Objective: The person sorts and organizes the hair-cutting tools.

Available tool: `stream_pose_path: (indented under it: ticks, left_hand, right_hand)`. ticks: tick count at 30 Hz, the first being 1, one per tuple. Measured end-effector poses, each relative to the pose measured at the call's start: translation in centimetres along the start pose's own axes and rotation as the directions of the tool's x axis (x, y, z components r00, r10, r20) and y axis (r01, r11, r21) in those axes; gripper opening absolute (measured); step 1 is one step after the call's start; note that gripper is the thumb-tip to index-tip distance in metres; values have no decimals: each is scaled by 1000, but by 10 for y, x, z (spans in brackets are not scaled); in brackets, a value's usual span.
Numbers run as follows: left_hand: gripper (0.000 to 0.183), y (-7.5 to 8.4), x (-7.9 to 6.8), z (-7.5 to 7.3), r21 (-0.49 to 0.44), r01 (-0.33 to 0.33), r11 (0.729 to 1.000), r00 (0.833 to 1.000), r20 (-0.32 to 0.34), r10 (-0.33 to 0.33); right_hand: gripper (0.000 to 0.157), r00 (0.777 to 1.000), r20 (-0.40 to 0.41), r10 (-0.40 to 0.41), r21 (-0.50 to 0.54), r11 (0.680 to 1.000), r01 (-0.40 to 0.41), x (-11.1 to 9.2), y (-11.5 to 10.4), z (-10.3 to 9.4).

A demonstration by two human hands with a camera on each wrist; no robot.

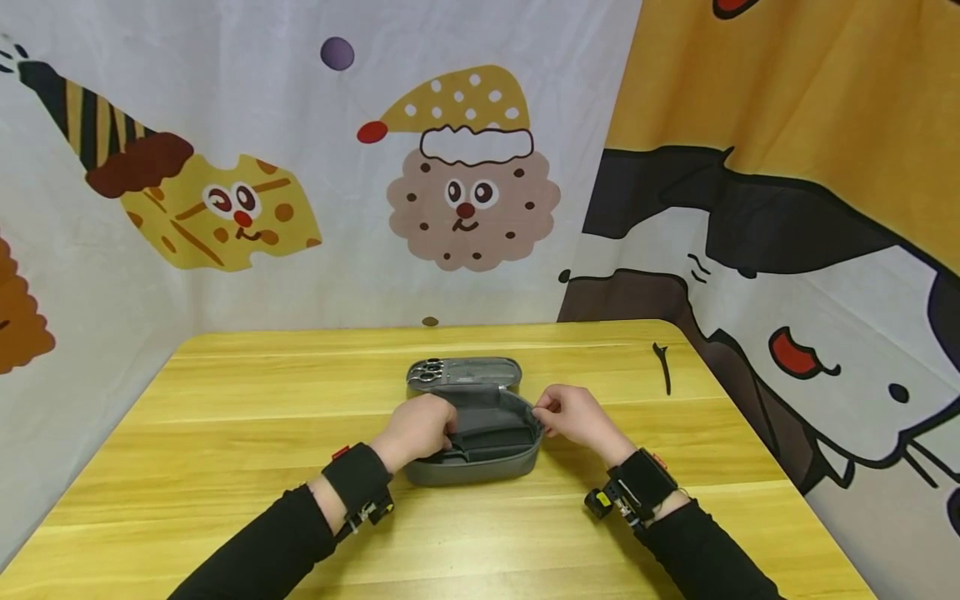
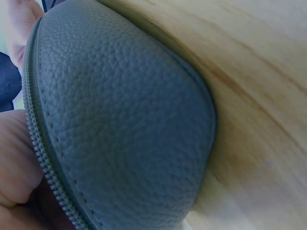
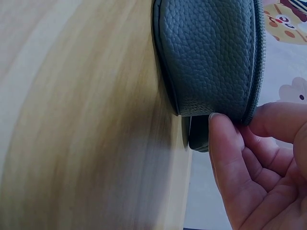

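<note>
A grey-green zip case (image 1: 472, 473) with a pebbled leather look lies on the table, its lid (image 1: 480, 371) folded back behind it. Metal tools with ring handles (image 1: 429, 370) sit in the lid's left end. Inside the case a dark divider or pocket (image 1: 498, 442) runs along the near side. My left hand (image 1: 420, 425) reaches over the left rim with its fingers down in the case; the fingertips are hidden, so I cannot tell whether they grip anything. At the right end, my right hand (image 1: 573, 412) pinches the zipped rim (image 3: 259, 62) between thumb and fingers.
A slim black piece with a forked end (image 1: 662, 369) lies at the back right of the wooden table (image 1: 285, 392). Behind the table hangs a printed curtain (image 1: 300, 100). Each wrist wears a black band with a small camera (image 1: 360, 492).
</note>
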State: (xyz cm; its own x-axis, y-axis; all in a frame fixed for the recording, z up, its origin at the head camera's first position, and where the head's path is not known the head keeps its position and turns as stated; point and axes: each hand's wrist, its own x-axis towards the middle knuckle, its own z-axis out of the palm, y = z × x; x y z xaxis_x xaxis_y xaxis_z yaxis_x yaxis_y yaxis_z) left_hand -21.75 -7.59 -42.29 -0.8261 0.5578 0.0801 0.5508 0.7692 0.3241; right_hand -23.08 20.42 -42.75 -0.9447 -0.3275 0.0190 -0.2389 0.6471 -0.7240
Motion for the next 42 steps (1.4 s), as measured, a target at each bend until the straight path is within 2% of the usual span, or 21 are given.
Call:
stream_pose_path:
  ticks: [11,17,21,26,33,37,42]
  left_hand:
    - [10,1,-2,-3,-21,-4,1000,1000,9,4]
    - [10,2,-5,-7,-37,16,999,1000,21,-15]
    - [18,3,-7,-10,-36,35,999,999,9,-35]
    - [33,1,-9,-14,-35,56,998,998,-42,-57]
    - [33,-1,-12,-19,-44,82,996,989,-120,-87]
    - [35,-3,-17,-22,-57,97,994,977,-184,-106]
    - [37,-11,-20,-26,-73,152,986,956,-243,-165]
  right_hand:
    - [7,1000,-7,-3,-5,1000,3,1,0,1]
    - [4,1000,-25,-15,-36,999,14,1,-1,2]
    - [5,999,-30,-17,-47,999,16,1,-1,2]
    - [5,999,-39,-31,-60,998,29,1,0,2]
    - [6,996,-64,-69,-106,992,62,1,0,2]
    - [6,995,-70,-74,-117,991,65,1,0,2]
    - [5,994,-75,-77,-129,989,67,2,0,3]
